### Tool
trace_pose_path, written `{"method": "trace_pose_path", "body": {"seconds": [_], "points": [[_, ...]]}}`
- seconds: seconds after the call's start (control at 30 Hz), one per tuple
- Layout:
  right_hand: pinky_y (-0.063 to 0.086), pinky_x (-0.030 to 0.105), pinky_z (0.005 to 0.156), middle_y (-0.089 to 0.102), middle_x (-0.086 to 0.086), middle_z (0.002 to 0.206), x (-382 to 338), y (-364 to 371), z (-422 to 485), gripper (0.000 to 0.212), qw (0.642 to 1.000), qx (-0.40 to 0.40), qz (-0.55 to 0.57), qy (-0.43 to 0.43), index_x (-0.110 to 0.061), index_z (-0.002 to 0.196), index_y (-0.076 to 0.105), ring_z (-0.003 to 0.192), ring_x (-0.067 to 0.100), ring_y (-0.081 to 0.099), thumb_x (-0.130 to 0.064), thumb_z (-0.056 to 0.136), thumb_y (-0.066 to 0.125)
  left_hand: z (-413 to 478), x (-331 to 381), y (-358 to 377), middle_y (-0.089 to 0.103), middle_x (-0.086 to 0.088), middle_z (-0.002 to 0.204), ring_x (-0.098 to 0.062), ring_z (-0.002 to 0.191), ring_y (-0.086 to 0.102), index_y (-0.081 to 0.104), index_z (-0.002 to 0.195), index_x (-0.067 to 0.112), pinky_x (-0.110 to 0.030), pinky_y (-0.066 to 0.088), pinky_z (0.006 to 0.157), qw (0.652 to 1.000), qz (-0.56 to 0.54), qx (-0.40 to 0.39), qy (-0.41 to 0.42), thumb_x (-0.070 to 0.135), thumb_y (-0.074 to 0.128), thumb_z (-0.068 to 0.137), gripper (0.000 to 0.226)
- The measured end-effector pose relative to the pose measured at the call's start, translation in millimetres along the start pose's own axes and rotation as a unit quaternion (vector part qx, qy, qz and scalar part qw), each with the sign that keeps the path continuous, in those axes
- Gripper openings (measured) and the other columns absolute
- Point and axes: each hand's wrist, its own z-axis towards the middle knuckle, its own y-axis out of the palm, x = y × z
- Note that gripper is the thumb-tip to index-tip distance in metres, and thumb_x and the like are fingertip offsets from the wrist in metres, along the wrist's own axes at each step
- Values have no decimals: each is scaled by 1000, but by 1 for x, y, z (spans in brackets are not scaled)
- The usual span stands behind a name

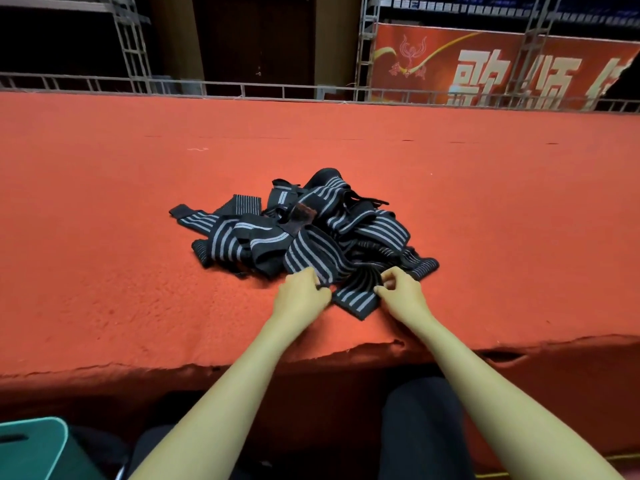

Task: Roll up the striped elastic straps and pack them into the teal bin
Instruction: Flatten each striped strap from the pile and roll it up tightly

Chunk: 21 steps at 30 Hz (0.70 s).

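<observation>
Left grip and right grip are both pinching the front strap of the pile on the red bench, bin sitting down-left.

A red fabric banner at the upper right, behind the tabletop, carries large pale Chinese characters. 歌 and 颂 can be read, while a third at the banner's right edge shows only in part. Small script under its line-drawn emblem is too small to read.
</observation>
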Motion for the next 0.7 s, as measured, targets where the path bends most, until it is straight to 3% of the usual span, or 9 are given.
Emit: {"method": "trace_pose_path", "body": {"seconds": [0.07, 0.13, 0.2, 0.27, 0.37, 0.43, 0.57, 0.63, 0.7], "points": [[39, 26, 73, 59, 1, 85, -3, -2, 5, 12, 997, 22, 67, 13, -14, 91, 59, 84, 18, 55, -4, 84, 62, 4, -11, -15, 62, -4, 84, -29, 88, 58, 53, 82, 14, -30, 37, 72, 990, -128, 51, -7, 15, 59, 82, 6], [48, 35, 81, 61, 3, 87, -7, -6, 13, 14, 988, 38, 146, 44, -17, 85, 57, 88, 23, 59, -3, 84, 59, 5, -18, -29, 62, -1, 85, -21, 87, 59, 55, 86, 14, -23, 39, 70, 964, -238, 118, -3, 11, 62, 84, 7], [50, 42, 86, 62, 4, 91, -11, -11, 22, 13, 981, 44, 181, 56, -18, 86, 57, 93, 26, 61, -5, 86, 57, 9, -25, -44, 60, -2, 90, -20, 87, 60, 55, 93, 10, -15, 48, 63, 918, -356, 176, -25, 8, 60, 89, 7], [47, 38, 87, 62, 5, 96, -15, -18, 31, 10, 982, 58, 173, 41, -12, 95, 60, 95, 23, 58, -5, 88, 57, 13, -36, -57, 56, -2, 92, -19, 83, 61, 53, 100, 7, -20, 57, 59, 869, -457, 183, -52, 6, 56, 92, 8], [40, 26, 82, 65, 6, 99, -19, -35, 38, 17, 989, 66, 131, 22, -5, 105, 67, 93, 16, 56, -9, 90, 61, 18, -62, -67, 61, -1, 99, -19, 88, 63, 60, 94, 18, -38, 60, 70, 894, -410, 175, -47, 11, 58, 90, 8], [40, 26, 82, 68, 9, 104, -18, -48, 39, 17, 994, 51, 98, 14, -6, 104, 70, 94, 17, 58, -11, 91, 61, 15, -71, -74, 64, 0, 96, -25, 95, 64, 61, 88, 27, -48, 57, 79, 891, -410, 184, -59, 17, 58, 88, 11], [42, 33, 91, 67, 13, 116, -15, -72, 44, 23, 997, 19, -74, 3, -10, 109, 70, 111, 31, 58, -15, 95, 53, 9, -82, -88, 59, -10, 103, -19, 87, 62, 51, 106, 3, -29, 60, 61, 794, -563, 195, -123, 1, 45, 97, 11], [45, 38, 93, 65, 14, 119, -13, -81, 46, 26, 983, -15, -180, 21, -18, 111, 68, 111, 34, 58, -19, 95, 48, 9, -97, -92, 56, -17, 108, -20, 80, 62, 49, 108, 0, -24, 58, 57, 802, -550, 178, -150, -1, 44, 97, 13], [43, 42, 95, 64, 11, 119, -12, -86, 46, 27, 958, -60, -278, 47, -25, 110, 67, 110, 33, 57, -21, 95, 46, 9, -112, -93, 55, -20, 105, -20, 64, 63, 50, 104, -1, -22, 56, 49, 841, -484, 144, -192, -5, 45, 95, 11]]}}
